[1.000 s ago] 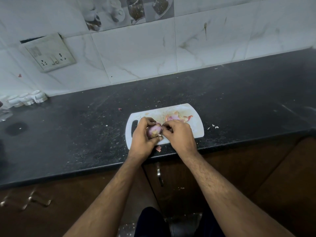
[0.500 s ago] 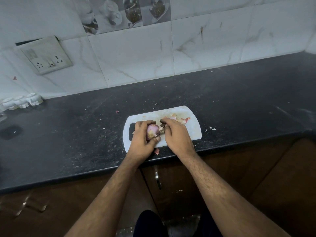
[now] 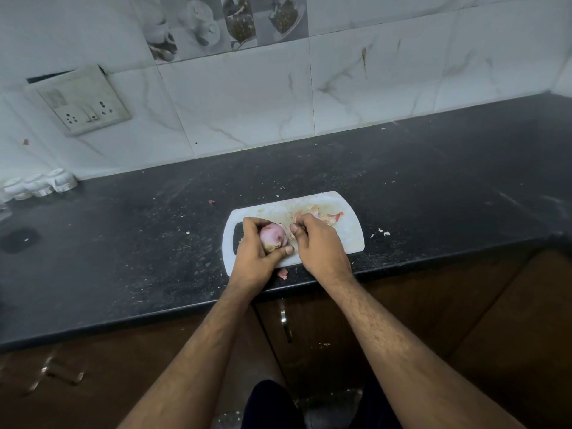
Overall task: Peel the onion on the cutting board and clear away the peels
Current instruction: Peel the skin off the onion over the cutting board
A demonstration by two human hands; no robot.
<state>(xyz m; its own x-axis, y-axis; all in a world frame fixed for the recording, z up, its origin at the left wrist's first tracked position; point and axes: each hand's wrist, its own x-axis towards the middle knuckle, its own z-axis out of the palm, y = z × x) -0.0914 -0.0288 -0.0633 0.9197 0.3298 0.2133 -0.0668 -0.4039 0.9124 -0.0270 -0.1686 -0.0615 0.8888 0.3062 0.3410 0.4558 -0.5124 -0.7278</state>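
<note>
While both hands sit over the board (image 3: 346,239), a fair bit of the action is covered up. The left hand (image 3: 252,258) is curled round the onion (image 3: 273,239), fingers over the top and thumb across the bottom, so only the pinkish front face shows; it's held just above the left part of the board, near the handle slot. The right hand (image 3: 320,243) is curled too, fingertips bunched just beside the onion. It looks like it's pinching a scrap of skin, but the fingers hide it, so I honestly can't tell what it has hold of, if anything.

Behind the right hand there's a little heap of peels (image 3: 328,216) on the board, partly blocked by the knuckles. One more pink scrap (image 3: 282,273) lies on the dark worktop (image 3: 123,243) just in front of the board, and a few pale crumbs (image 3: 383,233) sit off to the right.

Far left, some small white jars (image 3: 40,184) are cut off by the frame edge, too blurry to identify. A socket plate (image 3: 82,102) hangs on the tiled wall.
</note>
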